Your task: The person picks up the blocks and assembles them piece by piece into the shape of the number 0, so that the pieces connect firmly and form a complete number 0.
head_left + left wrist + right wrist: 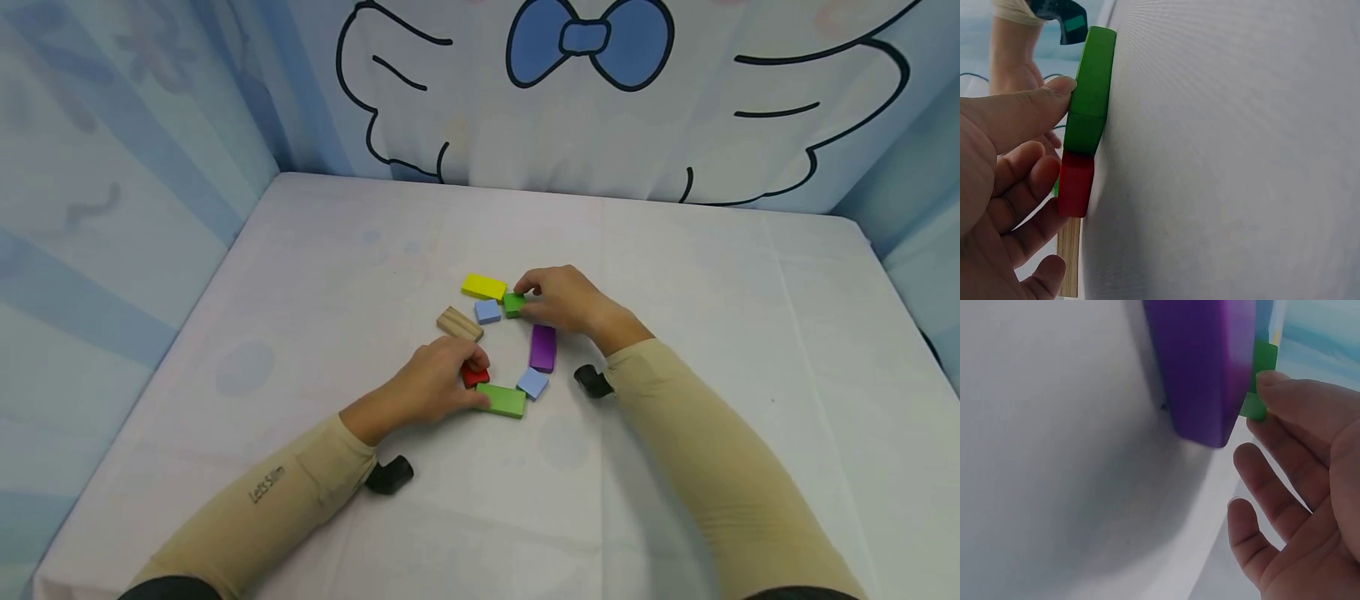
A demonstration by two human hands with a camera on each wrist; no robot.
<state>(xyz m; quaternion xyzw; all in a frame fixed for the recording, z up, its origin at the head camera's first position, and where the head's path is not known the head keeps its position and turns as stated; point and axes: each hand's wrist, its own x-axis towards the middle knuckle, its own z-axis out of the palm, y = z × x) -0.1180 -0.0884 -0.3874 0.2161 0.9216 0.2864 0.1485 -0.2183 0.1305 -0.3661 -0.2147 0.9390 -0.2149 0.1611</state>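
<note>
Several coloured wooden blocks lie in a loose ring on the white table. My left hand (435,383) is at the ring's near left, thumb touching the long green block (502,402). Its other fingers are loosely bent beside the small red block (1076,187), which abuts the green one in the left wrist view. On the far side, my right hand (570,300) pinches a small green block (513,305) between thumb and index finger; its remaining fingers hang loosely bent. Close to that hand is the purple block (543,348), which looms large in the right wrist view.
A yellow block (483,287), a blue block (487,312) and a grooved plain wood block (459,324) make up the far left of the ring. Another blue block (533,383) sits between purple and long green. Patterned curtains (585,125) border the table.
</note>
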